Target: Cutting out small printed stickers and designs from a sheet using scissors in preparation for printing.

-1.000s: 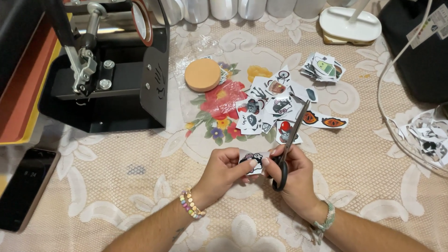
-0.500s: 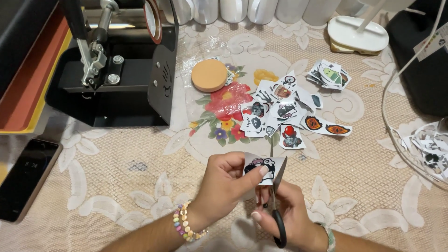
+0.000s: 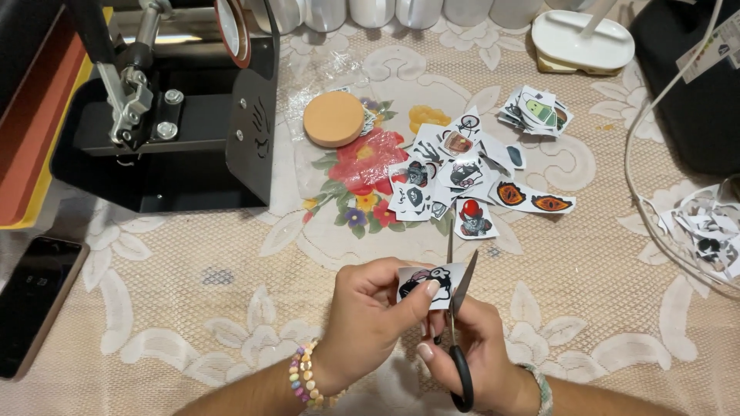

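My left hand (image 3: 368, 316) pinches a small white paper cut-out (image 3: 428, 283) printed with a black, white and pink cartoon figure. My right hand (image 3: 478, 356) grips black-handled scissors (image 3: 456, 312), blades parted and pointing away from me, with the paper's right edge between them. Both hands hover low over a beige lace tablecloth (image 3: 578, 293) near the front edge. A beaded bracelet (image 3: 302, 377) is on my left wrist. A pale band sits on my right wrist.
A pile of cut picture pieces (image 3: 455, 177) lies beyond the hands. A round tan disc (image 3: 333, 119) sits beside a black press machine (image 3: 169, 115). A phone (image 3: 35, 300) lies left. Paper scraps (image 3: 705, 231) and a white cable (image 3: 640, 192) are right. A white tray (image 3: 582, 38) stands behind.
The hands and the paper have stayed together while the view shifted. The scissors turned from slanting across the paper to pointing straight away, blades open on the paper's right edge.
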